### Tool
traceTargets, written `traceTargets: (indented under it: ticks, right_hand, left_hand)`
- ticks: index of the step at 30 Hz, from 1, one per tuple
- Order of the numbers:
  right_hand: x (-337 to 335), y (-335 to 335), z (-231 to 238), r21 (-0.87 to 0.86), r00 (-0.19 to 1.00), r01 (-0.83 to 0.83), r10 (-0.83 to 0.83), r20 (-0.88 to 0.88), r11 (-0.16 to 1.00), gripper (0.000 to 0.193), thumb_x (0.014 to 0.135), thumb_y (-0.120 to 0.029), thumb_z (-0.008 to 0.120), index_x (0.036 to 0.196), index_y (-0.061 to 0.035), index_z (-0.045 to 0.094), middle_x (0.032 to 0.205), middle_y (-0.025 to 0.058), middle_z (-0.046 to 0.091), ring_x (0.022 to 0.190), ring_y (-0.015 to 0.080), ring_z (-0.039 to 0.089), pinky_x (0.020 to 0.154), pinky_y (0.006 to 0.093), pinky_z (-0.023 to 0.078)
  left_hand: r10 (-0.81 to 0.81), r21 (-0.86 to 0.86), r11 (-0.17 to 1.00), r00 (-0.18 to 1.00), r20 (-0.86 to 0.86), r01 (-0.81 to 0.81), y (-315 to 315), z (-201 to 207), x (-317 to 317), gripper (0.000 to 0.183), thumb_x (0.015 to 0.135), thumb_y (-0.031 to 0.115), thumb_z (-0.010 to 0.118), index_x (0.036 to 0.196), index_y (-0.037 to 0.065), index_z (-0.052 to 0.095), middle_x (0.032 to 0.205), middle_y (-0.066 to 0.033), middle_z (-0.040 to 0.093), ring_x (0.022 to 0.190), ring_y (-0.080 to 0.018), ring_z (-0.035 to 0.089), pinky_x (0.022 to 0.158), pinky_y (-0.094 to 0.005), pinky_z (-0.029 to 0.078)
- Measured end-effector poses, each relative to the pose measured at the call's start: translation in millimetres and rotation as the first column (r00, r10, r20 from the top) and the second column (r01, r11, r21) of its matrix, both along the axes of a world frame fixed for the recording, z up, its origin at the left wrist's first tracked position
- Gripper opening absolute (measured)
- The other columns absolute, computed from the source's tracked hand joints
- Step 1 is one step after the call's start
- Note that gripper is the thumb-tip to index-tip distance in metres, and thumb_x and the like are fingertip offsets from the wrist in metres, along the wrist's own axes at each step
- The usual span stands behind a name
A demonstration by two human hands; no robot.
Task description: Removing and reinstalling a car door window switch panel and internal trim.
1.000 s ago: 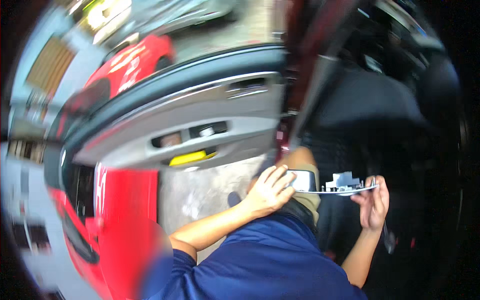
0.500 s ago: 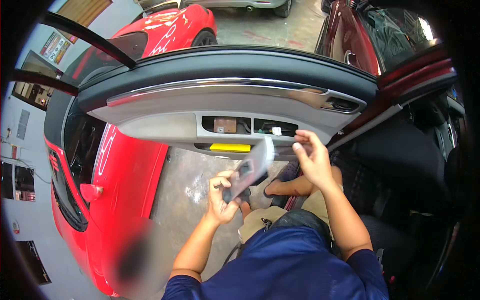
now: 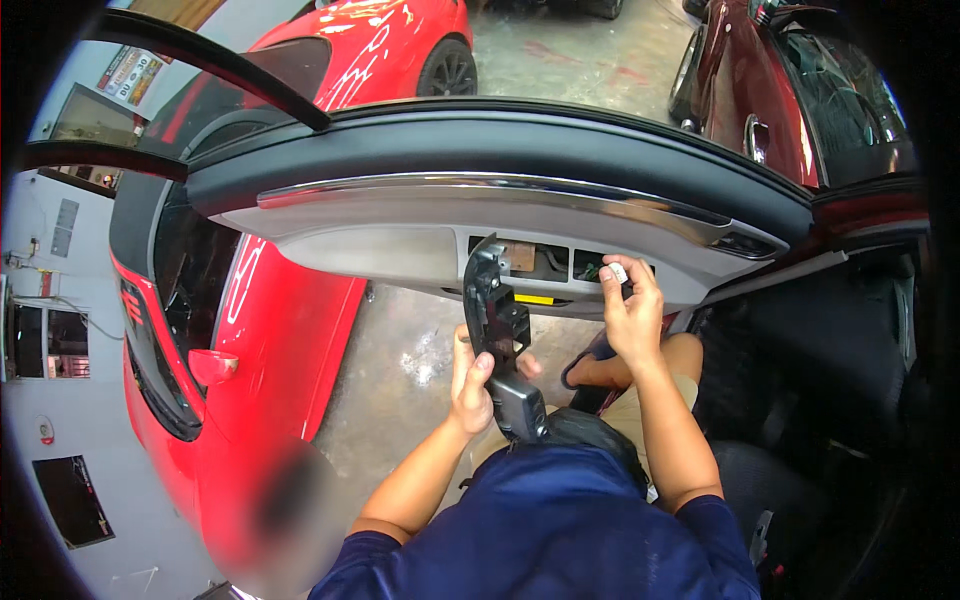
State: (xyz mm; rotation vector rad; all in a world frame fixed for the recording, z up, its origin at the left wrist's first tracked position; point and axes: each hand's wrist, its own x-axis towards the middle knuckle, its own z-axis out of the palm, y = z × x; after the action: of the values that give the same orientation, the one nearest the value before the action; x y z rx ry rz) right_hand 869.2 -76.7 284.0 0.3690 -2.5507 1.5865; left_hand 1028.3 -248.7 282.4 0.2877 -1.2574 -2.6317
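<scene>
An open car door [image 3: 420, 235] with a grey inner panel and a chrome strip spans the view in front of me. Its armrest has an open slot [image 3: 545, 262] where wires show. My left hand [image 3: 472, 380] holds a long black switch panel [image 3: 502, 330] upright, its underside with connector sockets turned to me. My right hand [image 3: 630, 310] is raised to the slot and pinches a small white connector plug [image 3: 618, 272] at the slot's right end.
A red car [image 3: 270, 300] stands just left of the door, its mirror [image 3: 212, 365] low on the left. A dark red car [image 3: 770, 90] is parked behind on the right. Concrete floor [image 3: 400, 370] lies below the door. My bent leg and the dark seat [image 3: 790, 400] are at right.
My view has swung from the car's inside to the door. The switch panel has gone from lying flat between both hands to upright in my left hand. My right hand has risen to the slot.
</scene>
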Motion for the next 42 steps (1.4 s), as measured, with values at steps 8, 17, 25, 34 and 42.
traceTargets:
  ticks: [8, 17, 25, 34, 42]
  right_hand:
    - [-1.9, 17.9, -14.2, 0.056, 0.948, -0.270, 0.275, -0.160, 0.961, 0.028, 0.083, -0.005, 0.067, 0.111, -0.0074, 0.066, 0.086, 0.0068, 0.059, 0.086, 0.0261, 0.059, 0.083, 0.0390, 0.041]
    - [-29.4, 22.6, -34.1, -0.202, 0.891, -0.444, 0.407, -0.201, 0.873, 0.025, 0.084, -0.007, 0.072, 0.109, -0.0062, 0.070, 0.096, 0.0103, 0.066, 0.097, 0.0331, 0.064, 0.085, 0.0424, 0.051]
    - [-27.1, 25.5, -48.0, -0.230, 0.890, -0.438, 0.384, -0.244, 0.869, 0.026, 0.080, -0.012, 0.076, 0.105, -0.0073, 0.074, 0.103, 0.0091, 0.072, 0.103, 0.0316, 0.066, 0.088, 0.0431, 0.053]
    - [-34.1, 27.9, -57.6, -0.270, 0.879, -0.448, 0.365, -0.306, 0.852, 0.029, 0.081, -0.018, 0.077, 0.107, -0.0052, 0.077, 0.103, 0.0106, 0.075, 0.101, 0.0334, 0.068, 0.089, 0.0442, 0.053]
    - [-40.1, 29.1, -69.9, -0.413, 0.883, -0.450, 0.322, -0.342, 0.792, 0.027, 0.080, -0.016, 0.076, 0.104, -0.0031, 0.076, 0.101, 0.0144, 0.074, 0.100, 0.0354, 0.069, 0.086, 0.0443, 0.053]
  left_hand:
    - [0.009, -0.324, 0.946, 0.999, 0.051, 0.008, -9.9, -9.8, -21.7, 0.048, 0.089, 0.021, 0.059, 0.129, 0.011, 0.034, 0.113, -0.0186, 0.058, 0.094, -0.0296, 0.066, 0.084, -0.0434, 0.058]
    - [0.015, -0.605, 0.796, 1.000, 0.011, -0.005, -2.8, 11.7, -57.5, 0.046, 0.088, 0.013, 0.059, 0.125, 0.013, 0.031, 0.105, -0.0132, 0.056, 0.082, -0.0197, 0.060, 0.075, -0.0331, 0.054]
    - [0.020, -0.815, 0.570, 0.994, -0.111, -0.102, -7.1, 6.0, -66.8, 0.049, 0.097, 0.016, 0.070, 0.125, 0.013, 0.031, 0.118, -0.0114, 0.054, 0.102, -0.0181, 0.057, 0.089, -0.0334, 0.049]
    - [-0.173, -0.979, 0.140, 0.970, -0.170, -0.147, 5.8, 10.6, -82.3, 0.055, 0.086, -0.009, 0.071, 0.120, 0.007, 0.031, 0.127, -0.0216, 0.048, 0.117, -0.0268, 0.052, 0.104, -0.0425, 0.038]
    - [-0.228, -0.978, -0.188, 0.973, -0.041, -0.085, 21.2, 31.8, -100.6, 0.055, 0.092, -0.005, 0.070, 0.124, 0.009, 0.028, 0.131, -0.0175, 0.052, 0.113, -0.0221, 0.058, 0.098, -0.0346, 0.046]
